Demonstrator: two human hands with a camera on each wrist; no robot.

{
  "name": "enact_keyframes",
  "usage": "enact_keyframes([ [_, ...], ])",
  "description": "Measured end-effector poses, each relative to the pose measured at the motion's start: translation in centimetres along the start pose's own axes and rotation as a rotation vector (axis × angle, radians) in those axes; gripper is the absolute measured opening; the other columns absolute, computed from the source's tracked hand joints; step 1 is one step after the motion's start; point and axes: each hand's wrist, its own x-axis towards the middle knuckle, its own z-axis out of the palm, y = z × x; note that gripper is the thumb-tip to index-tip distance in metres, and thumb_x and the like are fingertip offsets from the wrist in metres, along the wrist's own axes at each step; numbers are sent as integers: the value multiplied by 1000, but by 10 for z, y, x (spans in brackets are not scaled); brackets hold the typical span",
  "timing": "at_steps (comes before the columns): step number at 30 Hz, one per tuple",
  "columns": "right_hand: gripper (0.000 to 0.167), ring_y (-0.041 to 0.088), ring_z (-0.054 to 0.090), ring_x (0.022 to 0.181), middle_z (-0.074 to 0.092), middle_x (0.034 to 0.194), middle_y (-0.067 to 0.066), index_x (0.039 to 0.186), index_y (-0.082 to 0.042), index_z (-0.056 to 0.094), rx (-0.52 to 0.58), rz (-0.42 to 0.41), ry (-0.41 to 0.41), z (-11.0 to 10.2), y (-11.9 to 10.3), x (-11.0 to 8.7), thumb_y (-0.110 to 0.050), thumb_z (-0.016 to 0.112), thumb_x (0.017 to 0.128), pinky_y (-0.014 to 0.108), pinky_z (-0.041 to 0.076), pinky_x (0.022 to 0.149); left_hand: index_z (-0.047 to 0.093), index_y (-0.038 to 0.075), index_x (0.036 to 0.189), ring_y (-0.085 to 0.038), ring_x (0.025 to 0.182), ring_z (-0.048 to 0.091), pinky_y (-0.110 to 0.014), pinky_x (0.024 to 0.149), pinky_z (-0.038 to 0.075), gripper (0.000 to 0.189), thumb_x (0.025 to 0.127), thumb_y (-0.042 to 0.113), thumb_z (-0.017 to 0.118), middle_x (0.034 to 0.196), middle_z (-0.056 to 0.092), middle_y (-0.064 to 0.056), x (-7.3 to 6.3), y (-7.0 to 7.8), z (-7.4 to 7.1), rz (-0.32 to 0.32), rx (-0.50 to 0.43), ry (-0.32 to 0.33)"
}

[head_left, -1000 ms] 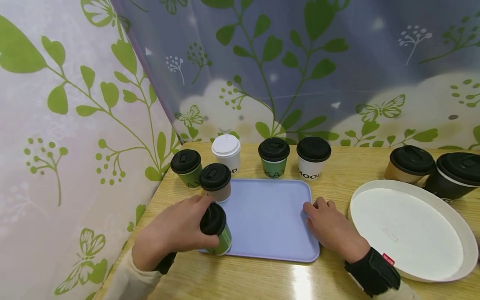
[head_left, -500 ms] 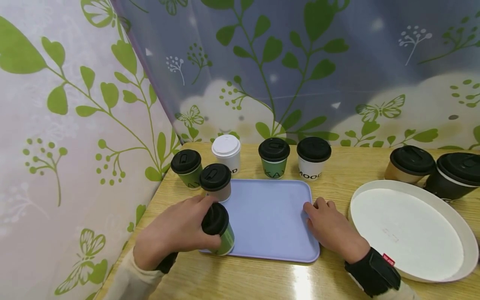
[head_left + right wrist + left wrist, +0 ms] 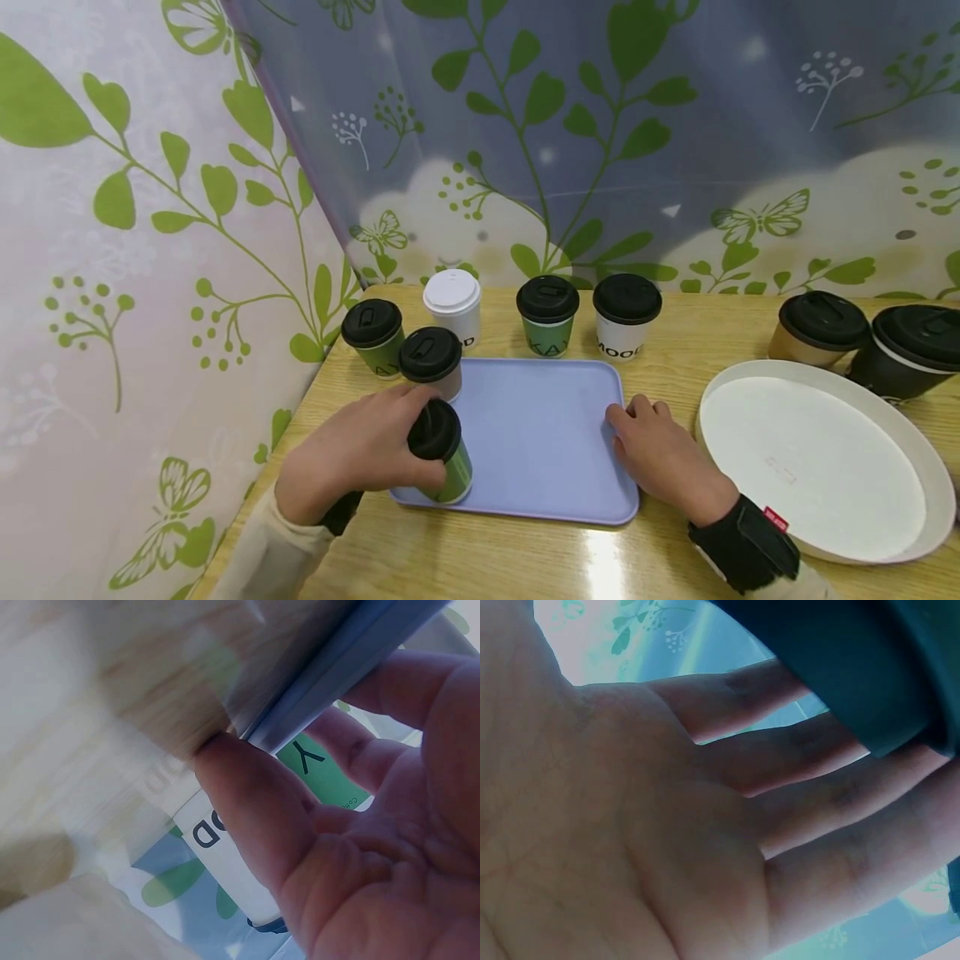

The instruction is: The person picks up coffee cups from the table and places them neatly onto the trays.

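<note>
My left hand [image 3: 363, 442] grips a green paper coffee cup [image 3: 454, 479] with a black lid, thumb and fingers around it. This cup stands slightly tilted at the front left corner of a lavender tray [image 3: 536, 433]; whether its base touches the tray I cannot tell. In the left wrist view, the dark lid [image 3: 855, 667] shows beyond the spread fingers. At the tray's right side, my right hand [image 3: 663, 450] pinches the rim, seen between thumb and fingers in the right wrist view. A brown cup [image 3: 438, 379] with a black lid stands at the tray's back left corner.
Behind the tray stand a green cup [image 3: 378, 354], a white-lidded cup [image 3: 453, 312], another green cup [image 3: 547, 329] and a white cup [image 3: 622, 333]. At right lies a round white tray [image 3: 825, 467], with a tan cup [image 3: 806, 346] and a large black cup [image 3: 892, 367] behind it.
My left hand and the green cup have shifted slightly right and away from me, showing more of the tray's front left corner. The right hand stays in place.
</note>
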Motion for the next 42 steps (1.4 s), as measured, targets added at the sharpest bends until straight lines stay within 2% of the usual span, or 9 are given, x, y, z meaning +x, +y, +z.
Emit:
enact_keyframes([
  [6, 26, 30, 51, 86, 58, 104, 18, 121, -5, 64, -3, -3, 14, 1, -1, -1, -12, 73, 97, 42, 52, 67, 61, 12, 129, -14, 90, 58, -37, 79, 51, 64, 72, 33, 80, 113, 62, -1, 3, -5, -1, -3, -12, 1],
  [12, 25, 31, 51, 85, 58, 103, 18, 119, -5, 64, -10, -6, 28, 1, 0, -1, -11, 72, 97, 42, 52, 67, 58, 10, 139, -17, 93, 59, -40, 80, 51, 74, 73, 35, 80, 124, 61, -6, 4, -8, -1, -42, -13, -18],
  [16, 25, 31, 52, 85, 58, 103, 18, 119, -4, 64, -13, -5, 33, 1, 0, -1, -11, 72, 97, 42, 52, 66, 57, 10, 142, -18, 94, 59, -40, 81, 51, 77, 73, 35, 79, 129, 61, -9, 4, -12, -2, -45, -7, -15],
  [24, 26, 31, 52, 86, 58, 104, 19, 120, -5, 64, -14, -3, 20, 1, 0, 0, -12, 72, 97, 42, 52, 68, 59, 11, 138, -16, 89, 57, -37, 74, 49, 72, 73, 32, 79, 118, 64, -4, 2, -18, -4, -11, -22, 0],
  [35, 26, 31, 51, 85, 58, 105, 19, 120, -4, 64, -19, -5, 24, 1, 0, -1, -12, 72, 97, 42, 52, 68, 57, 15, 143, -16, 91, 57, -38, 76, 49, 77, 72, 33, 78, 122, 63, -5, -2, -20, -6, -11, -14, 16],
  [42, 25, 30, 51, 84, 58, 103, 19, 119, -4, 64, -21, -12, 40, 2, 0, -1, -11, 72, 97, 42, 52, 67, 56, 15, 145, -17, 95, 58, -39, 78, 49, 78, 72, 33, 77, 130, 61, -7, -4, -20, -6, -45, -9, 10],
])
